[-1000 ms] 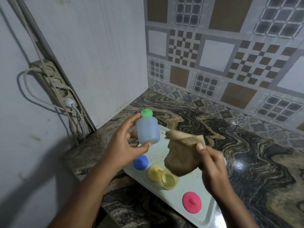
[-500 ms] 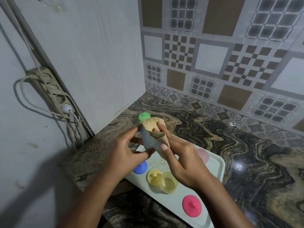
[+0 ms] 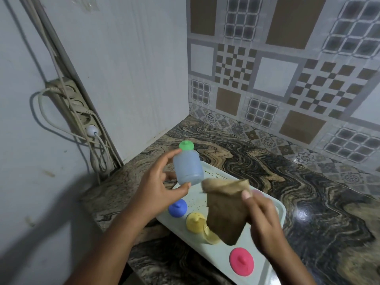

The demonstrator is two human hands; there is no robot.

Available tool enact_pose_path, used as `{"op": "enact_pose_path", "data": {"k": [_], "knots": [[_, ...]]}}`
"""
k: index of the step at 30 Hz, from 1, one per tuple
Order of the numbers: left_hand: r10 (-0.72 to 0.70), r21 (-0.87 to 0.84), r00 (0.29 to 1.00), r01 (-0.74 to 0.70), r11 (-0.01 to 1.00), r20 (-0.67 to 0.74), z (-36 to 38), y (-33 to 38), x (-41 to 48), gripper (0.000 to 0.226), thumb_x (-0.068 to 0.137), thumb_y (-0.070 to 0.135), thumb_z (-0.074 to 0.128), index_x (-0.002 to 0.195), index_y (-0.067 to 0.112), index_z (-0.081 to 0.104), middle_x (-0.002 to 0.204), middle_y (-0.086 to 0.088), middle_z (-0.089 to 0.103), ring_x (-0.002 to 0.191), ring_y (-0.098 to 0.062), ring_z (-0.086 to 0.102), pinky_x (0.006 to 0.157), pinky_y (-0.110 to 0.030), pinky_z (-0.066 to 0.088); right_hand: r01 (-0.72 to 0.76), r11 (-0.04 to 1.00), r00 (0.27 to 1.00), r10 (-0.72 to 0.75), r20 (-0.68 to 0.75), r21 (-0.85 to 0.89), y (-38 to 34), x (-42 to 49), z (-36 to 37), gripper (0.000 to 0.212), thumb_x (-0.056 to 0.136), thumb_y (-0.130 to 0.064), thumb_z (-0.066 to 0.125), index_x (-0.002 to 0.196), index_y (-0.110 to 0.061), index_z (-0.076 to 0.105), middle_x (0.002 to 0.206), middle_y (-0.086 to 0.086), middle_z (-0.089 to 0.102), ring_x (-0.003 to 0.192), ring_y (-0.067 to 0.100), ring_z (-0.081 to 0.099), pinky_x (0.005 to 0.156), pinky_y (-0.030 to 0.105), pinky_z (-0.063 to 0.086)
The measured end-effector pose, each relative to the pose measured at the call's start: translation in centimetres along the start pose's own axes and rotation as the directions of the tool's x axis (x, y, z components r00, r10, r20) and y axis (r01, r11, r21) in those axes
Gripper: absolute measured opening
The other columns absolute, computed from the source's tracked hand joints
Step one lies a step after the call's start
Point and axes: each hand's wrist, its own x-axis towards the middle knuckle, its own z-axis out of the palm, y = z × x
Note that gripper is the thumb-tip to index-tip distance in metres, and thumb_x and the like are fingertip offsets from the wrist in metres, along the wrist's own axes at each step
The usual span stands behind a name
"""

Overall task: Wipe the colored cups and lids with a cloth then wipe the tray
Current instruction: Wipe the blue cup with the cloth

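Left hand (image 3: 158, 190): gripping the translucent blue cup (image 3: 188, 169), green lid (image 3: 186, 145) on, tilted above the tray (image 3: 216, 254).
Right hand (image 3: 262, 220): pinching the limp brown cloth (image 3: 225, 212), dangling just beside the cup.

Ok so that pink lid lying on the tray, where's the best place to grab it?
Probably the small knob at its centre, pinched from straight above: the pink lid lies flat on the tray, knob up, rim low against it.

Dim, cool-toned, lit from somewhere off to the right. Broad soft shadow over the wall (image 3: 41, 202) at lower left. Small white glare on the polished countertop (image 3: 329, 202) at right. Motion-blurred around the right hand (image 3: 265, 227) and cloth (image 3: 224, 214). Bowed by wide-angle distortion along the left edge.
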Motion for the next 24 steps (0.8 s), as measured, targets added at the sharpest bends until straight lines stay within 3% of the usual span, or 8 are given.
{"op": "enact_pose_path", "data": {"k": [5, 8, 10, 12, 13, 15, 21, 24], "knots": [[-0.006, -0.024, 1.0, 0.006, 1.0, 0.003, 0.8, -0.1, -0.4, 0.083, 0.07, 0.011, 0.087, 0.131, 0.052, 0.049, 0.126, 0.033, 0.058, 0.103, -0.007, 0.069, 0.084, -0.044, 0.061, -0.052, 0.955, 0.983, 0.1, -0.153, 0.291, -1.5, 2.9, 0.4, 0.039, 0.094, -0.053, 0.056, 0.097, -0.022, 0.078, 0.087, 0.001, 0.073, 0.086, 0.025, 0.063, 0.081, 0.042, 0.048], [-0.01, -0.023, 0.999, 0.011, 1.0, 0.045, 1.5, -0.2, -0.5, 0.086, 0.069, 0.005, 0.089, 0.131, 0.051, 0.05, 0.123, 0.004, 0.067, 0.101, -0.011, 0.07, 0.07, -0.032, 0.063, 0.007, 0.999, 0.987, 0.001, -0.164, 0.044, -2.4, 4.2, 1.5, 0.051, 0.099, -0.054, 0.047, 0.089, -0.008, 0.067, 0.071, -0.005, 0.055, 0.067, 0.013, 0.046, 0.06, 0.034, 0.037], [0.006, 0.001, 0.998, -0.006, 1.0, 0.061, 1.9, 0.2, -0.6, 0.082, 0.068, 0.005, 0.089, 0.127, 0.05, 0.053, 0.114, 0.0, 0.071, 0.096, -0.005, 0.07, 0.065, -0.026, 0.061, 0.075, 0.983, 0.996, -0.081, -0.026, -0.167, -2.6, 4.4, 2.5, 0.06, 0.1, -0.062, 0.041, 0.092, -0.007, 0.064, 0.077, -0.004, 0.058, 0.069, 0.01, 0.051, 0.061, 0.04, 0.042], [0.045, 0.091, 0.998, -0.049, 0.995, 0.047, 2.1, 0.5, -0.5, 0.071, 0.067, 0.012, 0.09, 0.123, 0.044, 0.06, 0.106, 0.008, 0.073, 0.091, -0.002, 0.071, 0.069, -0.03, 0.061, 0.224, 0.879, 0.969, -0.158, 0.188, -0.42, -2.0, 4.3, 3.1, 0.045, 0.107, -0.043, 0.042, 0.125, -0.012, 0.068, 0.127, -0.001, 0.069, 0.118, 0.003, 0.063, 0.099, 0.036, 0.051], [0.062, 0.135, 0.997, -0.066, 0.989, 0.04, 2.1, 0.6, -0.4, 0.065, 0.067, 0.016, 0.09, 0.121, 0.04, 0.063, 0.102, 0.013, 0.074, 0.089, -0.001, 0.071, 0.073, -0.032, 0.061, 0.307, 0.831, 0.94, -0.188, 0.286, -0.463, -1.6, 4.3, 3.1, 0.041, 0.108, -0.029, 0.044, 0.141, -0.01, 0.059, 0.151, 0.002, 0.053, 0.142, 0.005, 0.046, 0.117, 0.033, 0.038], [0.074, 0.156, 0.997, -0.078, 0.985, 0.031, 1.9, 0.6, -0.2, 0.058, 0.068, 0.019, 0.09, 0.119, 0.035, 0.066, 0.1, 0.017, 0.074, 0.088, -0.003, 0.072, 0.078, -0.036, 0.06, 0.378, 0.82, 0.905, -0.229, 0.358, -0.431, -1.4, 3.8, 3.1, 0.044, 0.107, -0.017, 0.044, 0.15, -0.008, 0.048, 0.163, 0.001, 0.035, 0.153, 0.011, 0.026, 0.126, 0.037, 0.024], [0.043, 0.114, 0.999, -0.04, 0.993, -0.021, 0.9, -0.7, 0.2, 0.083, 0.062, 0.015, 0.094, 0.137, 0.025, 0.059, 0.119, 0.005, 0.07, 0.095, -0.004, 0.071, 0.081, -0.033, 0.061, 0.393, 0.813, 0.906, -0.262, 0.331, -0.431, -0.6, 1.3, 2.1, 0.039, 0.107, -0.021, 0.045, 0.139, -0.004, 0.06, 0.149, -0.003, 0.056, 0.134, -0.004, 0.05, 0.113, 0.029, 0.044], [0.041, 0.132, 0.999, -0.041, 0.99, 0.004, 0.7, -0.9, 0.0, 0.083, 0.062, 0.011, 0.091, 0.135, 0.03, 0.058, 0.115, 0.01, 0.069, 0.096, -0.003, 0.069, 0.08, -0.037, 0.061, 0.348, 0.824, 0.924, -0.223, 0.309, -0.447, -0.2, 0.3, 1.1, 0.036, 0.107, -0.026, 0.042, 0.127, -0.014, 0.069, 0.113, -0.015, 0.073, 0.098, -0.017, 0.062, 0.08, 0.013, 0.05]]}}
